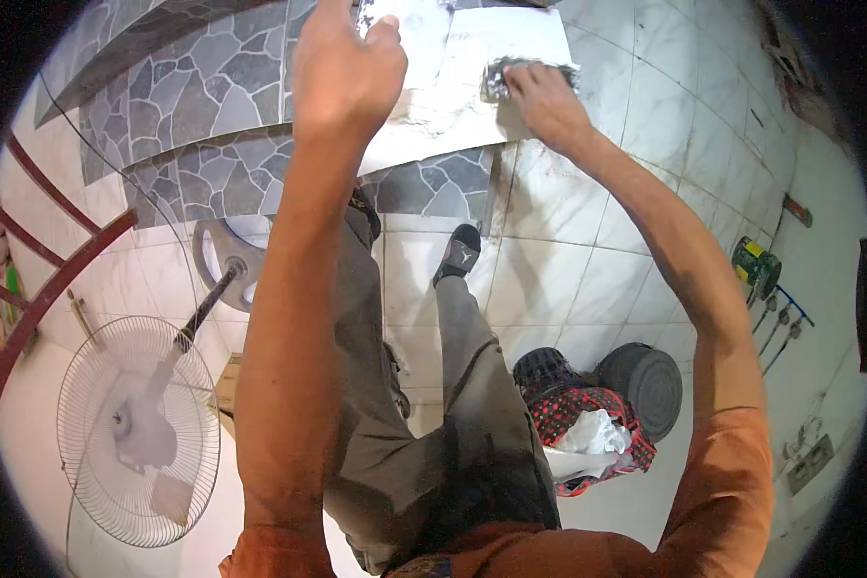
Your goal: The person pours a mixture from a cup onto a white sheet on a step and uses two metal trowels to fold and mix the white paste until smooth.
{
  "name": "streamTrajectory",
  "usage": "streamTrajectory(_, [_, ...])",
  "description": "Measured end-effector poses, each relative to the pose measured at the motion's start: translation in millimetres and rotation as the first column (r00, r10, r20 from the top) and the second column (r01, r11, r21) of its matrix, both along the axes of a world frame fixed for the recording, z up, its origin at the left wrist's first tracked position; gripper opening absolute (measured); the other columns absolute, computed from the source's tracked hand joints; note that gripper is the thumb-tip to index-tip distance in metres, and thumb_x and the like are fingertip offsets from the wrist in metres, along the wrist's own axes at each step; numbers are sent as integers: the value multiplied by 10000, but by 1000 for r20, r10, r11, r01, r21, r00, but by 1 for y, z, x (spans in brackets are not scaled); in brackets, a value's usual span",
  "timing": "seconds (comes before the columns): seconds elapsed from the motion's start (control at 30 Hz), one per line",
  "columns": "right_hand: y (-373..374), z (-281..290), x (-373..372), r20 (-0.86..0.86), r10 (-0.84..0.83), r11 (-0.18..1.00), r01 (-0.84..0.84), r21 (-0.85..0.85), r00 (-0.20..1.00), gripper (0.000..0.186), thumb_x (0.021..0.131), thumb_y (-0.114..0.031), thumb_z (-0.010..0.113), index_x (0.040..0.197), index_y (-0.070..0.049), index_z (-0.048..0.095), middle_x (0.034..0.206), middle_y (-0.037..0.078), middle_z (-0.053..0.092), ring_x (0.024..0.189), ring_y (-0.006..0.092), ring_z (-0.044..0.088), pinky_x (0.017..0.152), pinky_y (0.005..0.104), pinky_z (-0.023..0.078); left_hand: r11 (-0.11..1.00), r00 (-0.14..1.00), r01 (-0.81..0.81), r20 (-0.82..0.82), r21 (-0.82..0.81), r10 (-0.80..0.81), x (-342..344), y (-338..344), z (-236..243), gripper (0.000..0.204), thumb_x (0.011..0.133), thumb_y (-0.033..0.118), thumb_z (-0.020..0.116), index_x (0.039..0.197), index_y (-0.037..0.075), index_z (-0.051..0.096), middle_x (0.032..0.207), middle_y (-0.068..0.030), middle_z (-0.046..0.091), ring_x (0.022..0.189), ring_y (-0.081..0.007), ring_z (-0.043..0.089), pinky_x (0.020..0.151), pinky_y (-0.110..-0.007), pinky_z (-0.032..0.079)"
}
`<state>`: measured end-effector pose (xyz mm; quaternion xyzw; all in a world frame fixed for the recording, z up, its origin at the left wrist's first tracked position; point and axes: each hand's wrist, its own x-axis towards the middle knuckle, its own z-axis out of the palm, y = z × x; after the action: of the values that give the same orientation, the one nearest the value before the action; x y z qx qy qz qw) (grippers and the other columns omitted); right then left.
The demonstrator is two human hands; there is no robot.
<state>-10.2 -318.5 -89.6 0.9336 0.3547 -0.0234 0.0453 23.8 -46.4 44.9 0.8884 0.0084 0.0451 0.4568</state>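
Observation:
At the top of the head view lies a white sheet or board [424,144] with grey smudges, over grey stone-patterned steps. My right hand [554,108] presses its fingers on a dark, mottled, crumpled piece [499,85] at the sheet's right side; I cannot tell if it is a rag or a scouring pad. My left hand [352,72] is closed above the sheet's left part, its thumb toward the right. Whatever it grips is hidden by the hand and the upper picture edge.
A standing fan [140,433] is at the left, near a dark red metal railing [58,265]. Right of my legs are a red-dotted bag [559,414] with white stuff in it and a dark bucket [645,385]. Stone-patterned steps [202,91] rise ahead. Wall fittings [761,265] hang at the right.

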Motion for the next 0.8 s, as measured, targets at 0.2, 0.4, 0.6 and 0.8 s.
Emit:
streamTrajectory(0.2, [2, 3, 7, -158, 72, 996, -79, -39, 985, 226, 856, -93, 575, 1033, 22, 653, 1110, 93, 558, 1044, 238, 517, 869, 351, 453, 1000, 1000, 4, 20, 25, -4, -1, 11, 3, 238, 843, 80, 577, 1059, -21, 570, 1004, -260, 623, 1007, -417, 590, 887, -448, 444])
streamTrajectory(0.4, [19, 18, -19, -16, 147, 985, -147, -94, 989, 331, 888, -113, 549, 1169, 54, 597, 1137, 99, 538, 1005, 238, 512, 877, 365, 429, 1000, 999, -18, 38, -6, 18, 0, 14, 4, 227, 846, 86, 577, 1048, -15, 561, 998, -261, 618, 1009, -434, 577, 882, -463, 440])
streamTrajectory(0.6, [-1, 1, -29, -146, 46, 999, -43, 26, 988, 370, 939, -134, 510, 1251, 61, 541, 1124, 110, 531, 1002, 252, 506, 872, 377, 427, 996, 997, -58, 49, 74, 54, -1, 9, 7, 246, 849, 95, 585, 1068, -13, 553, 1021, -272, 608, 1026, -445, 560, 894, -474, 429])
streamTrajectory(0.8, [11, 26, -13, 50, 127, 989, -123, -84, 991, 425, 858, -114, 537, 1242, 67, 556, 1132, 92, 528, 1026, 236, 501, 847, 344, 419, 989, 993, -103, 73, 107, 95, -5, 3, 7, 232, 848, 88, 583, 1054, -12, 543, 1012, -268, 604, 1033, -439, 556, 893, -477, 423])
